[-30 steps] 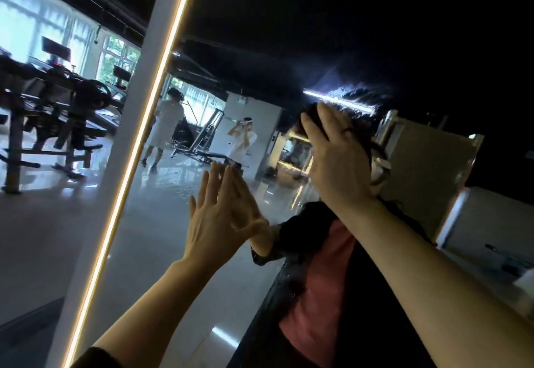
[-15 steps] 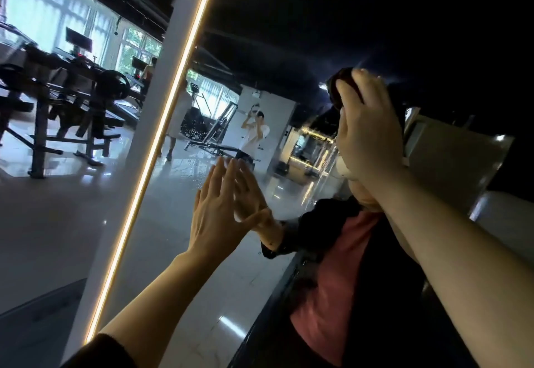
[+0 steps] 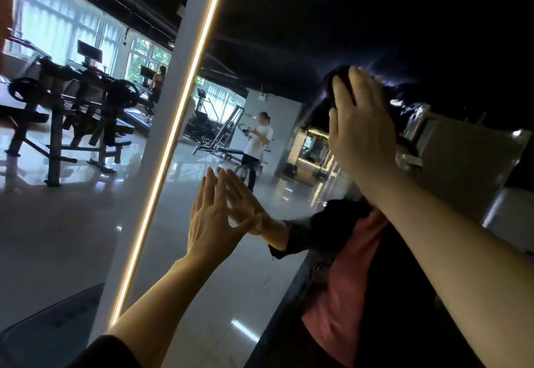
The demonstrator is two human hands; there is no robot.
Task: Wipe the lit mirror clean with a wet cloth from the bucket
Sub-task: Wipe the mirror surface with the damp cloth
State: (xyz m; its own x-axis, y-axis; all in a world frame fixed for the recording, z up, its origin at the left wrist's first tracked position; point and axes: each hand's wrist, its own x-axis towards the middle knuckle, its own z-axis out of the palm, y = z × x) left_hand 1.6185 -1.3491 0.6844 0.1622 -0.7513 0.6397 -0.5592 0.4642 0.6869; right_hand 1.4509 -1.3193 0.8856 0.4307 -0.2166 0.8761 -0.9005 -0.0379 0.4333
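To the left of all the fingers, the lit strip (image 3: pixel 170 148) along the mirror's edge is seen glowing, and beyond it gym equipment (image 3: pixel 72 113) stands well apart from the work. The left hand (image 3: pixel 211 223) is laid flat on the mirror (image 3: pixel 185 295), its fingers (image 3: pixel 209 191) straight and close together, holding nothing; it is judged to be bracing only. Further right and higher, the right hand (image 3: pixel 358 119) is pressed against the glass with a dark cloth (image 3: pixel 336 84) bunched under the palm, its fingers (image 3: pixel 355 84) spread loosely over the cloth and pinning it to the surface. Beside and beyond those fingertips, faint wet streaks are visible on the dark glass, so the wiping is judged to be under way in the upper part. Below the fingers of both hands no clear wet trace can be made out, and that area is judged to be left to do. The bucket is not in view, so it cannot be told whether a rinse is needed
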